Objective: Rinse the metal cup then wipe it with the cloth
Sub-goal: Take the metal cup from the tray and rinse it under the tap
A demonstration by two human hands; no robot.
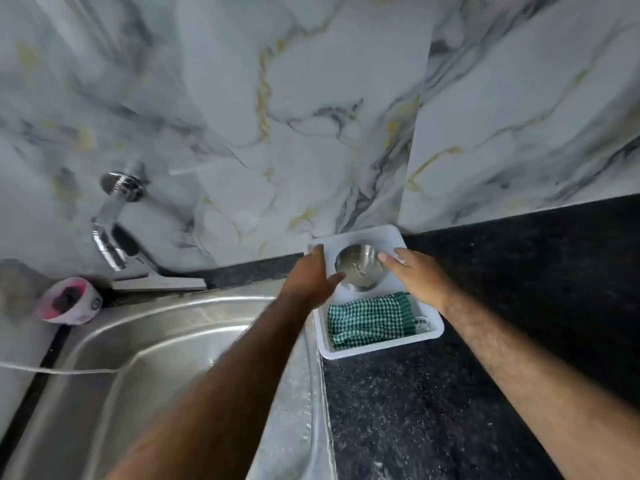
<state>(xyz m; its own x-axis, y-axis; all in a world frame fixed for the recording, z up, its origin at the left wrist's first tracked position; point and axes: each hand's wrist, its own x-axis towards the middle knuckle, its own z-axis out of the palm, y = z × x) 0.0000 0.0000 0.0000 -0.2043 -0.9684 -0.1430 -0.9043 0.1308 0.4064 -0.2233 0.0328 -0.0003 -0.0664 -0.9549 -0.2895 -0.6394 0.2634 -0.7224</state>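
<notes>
Two bare forearms reach forward from the bottom of the view toward a white plastic tray (437, 332) that sits on a dark speckled surface (415, 410), pushed up against a marble-patterned wall (311, 116).

The metal cup (360, 268) stands upright in the far part of the tray, directly between the two hands, its open mouth facing up. The left hand (310, 277) is spread open on the cup's left side, with fingers over the tray's far left rim and the thumb pointing at the cup's near left edge; whether the thumb touches the cup cannot be told. The right hand (414, 277) is open on the cup's right side, fingertips just beside its rim. Neither hand has closed around anything.

A folded green and white checked cloth (370, 320) lies in the near part of the tray, just below the cup and under the wrists.

To the left of the left arm is a steel sink (138, 358). A chrome tap (114, 233) is mounted on the wall above the sink's far edge, well left of the hands. A small pink and white container (71, 301) sits at the sink's far left corner.
</notes>
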